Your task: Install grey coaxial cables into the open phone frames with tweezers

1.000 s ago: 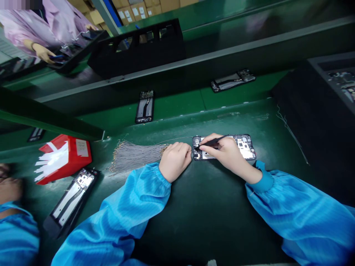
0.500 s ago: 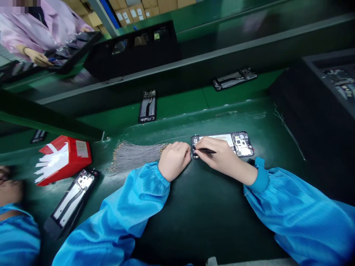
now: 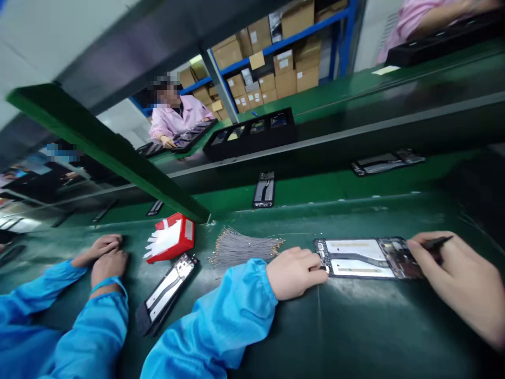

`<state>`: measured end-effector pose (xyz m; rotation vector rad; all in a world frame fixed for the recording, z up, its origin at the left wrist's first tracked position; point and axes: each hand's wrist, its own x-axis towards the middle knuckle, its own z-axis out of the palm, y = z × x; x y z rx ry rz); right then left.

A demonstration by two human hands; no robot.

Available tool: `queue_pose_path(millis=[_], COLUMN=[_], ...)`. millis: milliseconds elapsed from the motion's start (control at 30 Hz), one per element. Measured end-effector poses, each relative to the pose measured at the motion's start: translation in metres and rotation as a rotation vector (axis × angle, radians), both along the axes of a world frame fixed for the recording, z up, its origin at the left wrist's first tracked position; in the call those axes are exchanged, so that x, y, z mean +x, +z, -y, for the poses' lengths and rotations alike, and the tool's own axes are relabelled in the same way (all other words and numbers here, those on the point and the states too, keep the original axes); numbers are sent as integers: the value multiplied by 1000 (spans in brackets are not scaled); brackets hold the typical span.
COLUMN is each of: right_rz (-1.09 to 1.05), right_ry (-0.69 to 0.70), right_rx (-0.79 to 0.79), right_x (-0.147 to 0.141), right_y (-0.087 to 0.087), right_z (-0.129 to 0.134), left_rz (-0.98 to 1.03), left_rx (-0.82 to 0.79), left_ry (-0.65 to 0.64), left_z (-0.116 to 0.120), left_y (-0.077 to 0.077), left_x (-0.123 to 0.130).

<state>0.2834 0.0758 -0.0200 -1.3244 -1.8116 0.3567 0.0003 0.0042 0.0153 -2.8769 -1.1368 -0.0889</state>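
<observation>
Snugly, right grip [image 3: 457,279] round tool [image 3: 436,243]; left grip [image 3: 295,273] curled, touching phone [image 3: 361,258].

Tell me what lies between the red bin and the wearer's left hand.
Thin cables, bunched on the bench, as the head view shows.

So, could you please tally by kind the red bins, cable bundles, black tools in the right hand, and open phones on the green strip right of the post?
Red bin: 1
Cable bundle: 1
Black tool: 1
Open phones: 2
Total: 5
</observation>
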Motion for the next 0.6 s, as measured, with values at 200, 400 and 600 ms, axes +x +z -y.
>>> queue_pose_path(millis=[200,400,600], right_rz=[-1,-198,-200], right_ry=[200,311,240], right_rx=[-174,-289,-380], right_x=[-21,-19,-20], right_y=[26,34,31], right_z=[36,64,63], left_rz=[45,120,212], left_rx=[-25,-147,-98], left_ry=[-58,-45,80], left_z=[11,17,14], left_y=[8,12,3], left_x=[9,25,49])
